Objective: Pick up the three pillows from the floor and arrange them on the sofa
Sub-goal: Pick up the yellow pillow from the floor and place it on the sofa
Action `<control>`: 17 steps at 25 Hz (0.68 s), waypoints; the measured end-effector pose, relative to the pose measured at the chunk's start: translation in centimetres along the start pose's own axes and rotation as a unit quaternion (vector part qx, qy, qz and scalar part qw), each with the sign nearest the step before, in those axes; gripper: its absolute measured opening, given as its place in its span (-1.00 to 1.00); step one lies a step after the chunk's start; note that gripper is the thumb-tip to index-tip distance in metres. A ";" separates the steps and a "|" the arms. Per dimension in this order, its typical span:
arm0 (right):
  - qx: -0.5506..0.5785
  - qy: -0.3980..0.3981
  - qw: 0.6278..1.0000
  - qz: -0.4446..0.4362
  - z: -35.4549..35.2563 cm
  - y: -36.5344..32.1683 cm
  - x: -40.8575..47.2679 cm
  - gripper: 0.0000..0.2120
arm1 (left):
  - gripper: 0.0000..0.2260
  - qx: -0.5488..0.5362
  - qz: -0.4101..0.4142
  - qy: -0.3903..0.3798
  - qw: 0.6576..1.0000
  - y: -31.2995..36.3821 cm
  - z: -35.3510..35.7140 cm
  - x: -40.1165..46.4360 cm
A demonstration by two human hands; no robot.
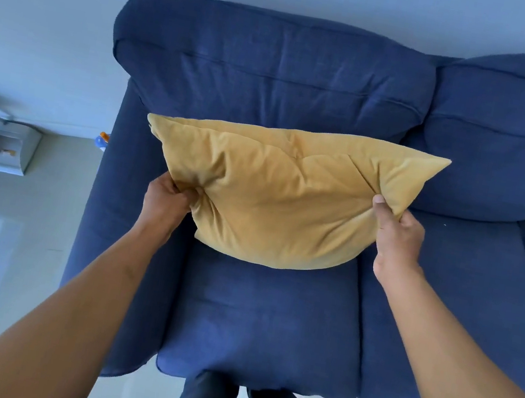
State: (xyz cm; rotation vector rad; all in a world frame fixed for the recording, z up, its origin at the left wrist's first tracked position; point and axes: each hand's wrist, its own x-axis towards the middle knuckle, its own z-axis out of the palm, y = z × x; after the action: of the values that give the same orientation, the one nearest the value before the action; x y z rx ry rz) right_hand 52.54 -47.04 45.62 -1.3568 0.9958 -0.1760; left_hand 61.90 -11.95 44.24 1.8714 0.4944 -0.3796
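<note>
A creased yellow pillow (283, 199) is gripped at its sides by the left hand (167, 198) and right hand (395, 236), above a blue sofa (268, 321).

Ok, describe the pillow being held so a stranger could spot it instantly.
Find the dark blue sofa by the pale wall. Over its left seat cushion, the left hand and right hand grip the yellow pillow. It is the only mustard-yellow thing among the blue upholstery.

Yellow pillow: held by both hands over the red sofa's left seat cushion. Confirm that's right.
Wrong on one point: the sofa is blue, not red, as the head view shows. The rest stands: the yellow pillow is held by the left hand and the right hand over the left seat cushion.
</note>
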 end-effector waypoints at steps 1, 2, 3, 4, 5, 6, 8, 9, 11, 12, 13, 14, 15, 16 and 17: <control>-0.006 0.003 1.000 0.005 0.5 0.2 0.9 -0.82 | -0.86 -0.002 -0.005 0.001 1.000 0.0 0.5 0.8; -0.015 0.002 1.000 0.017 1.0 0.4 1.7 -0.82 | -0.85 0.002 -0.006 -0.005 1.000 0.1 0.9 1.5; -0.029 0.003 0.999 0.040 1.7 1.1 3.5 -0.83 | -0.84 0.019 -0.014 -0.018 1.000 0.0 1.9 3.1; -0.045 -0.001 0.997 0.067 2.2 1.5 4.8 -0.82 | -0.81 0.035 -0.025 -0.030 0.999 0.1 2.6 4.4; -0.071 -0.005 0.992 0.102 2.8 1.9 5.4 -0.78 | -0.79 0.054 -0.051 -0.043 0.996 -0.2 3.1 5.2; -0.095 -0.010 0.987 0.131 3.4 2.1 6.0 -0.74 | -0.77 0.066 -0.083 -0.058 0.993 -0.4 3.6 6.0; -0.106 -0.017 0.983 0.150 4.1 1.5 7.2 -0.75 | -0.77 0.070 -0.132 -0.076 0.986 -0.2 4.2 7.5; -0.102 -0.010 0.984 0.149 4.3 1.1 7.7 -0.79 | -0.78 0.065 -0.144 -0.071 0.985 0.3 4.1 8.0; -0.069 0.006 0.990 0.126 4.8 -0.2 8.7 -0.81 | -0.73 0.030 -0.141 -0.052 0.988 1.8 3.7 9.3; -0.044 0.013 0.993 0.109 5.0 -1.0 9.1 -0.76 | -0.65 -0.008 -0.130 -0.046 0.990 2.9 3.4 9.9; -0.026 0.019 0.995 0.097 5.4 -1.7 9.6 -0.72 | -0.58 -0.052 -0.123 -0.045 0.990 4.0 3.2 10.6; -0.029 0.023 0.995 0.091 5.7 -2.3 10.1 -0.70 | -0.57 -0.079 -0.109 -0.050 0.990 5.1 3.0 11.2; -0.050 0.025 0.995 0.083 6.0 -2.7 10.5 -0.73 | -0.66 -0.076 -0.088 -0.054 0.992 5.8 2.9 11.5; -0.070 0.027 0.995 0.073 6.2 -2.9 10.8 -0.80 | -0.79 -0.048 -0.067 -0.041 0.996 6.0 2.9 11.6; -0.077 0.038 0.995 0.059 6.2 -3.0 11.2 -0.84 | -0.89 -0.026 -0.049 -0.016 0.998 5.9 2.9 11.6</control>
State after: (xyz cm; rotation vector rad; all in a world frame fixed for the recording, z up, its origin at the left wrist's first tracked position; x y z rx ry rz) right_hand 64.71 -50.42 42.06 -1.4355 1.1697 -0.0632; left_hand 74.86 -14.70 42.39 1.7935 0.5717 -0.4569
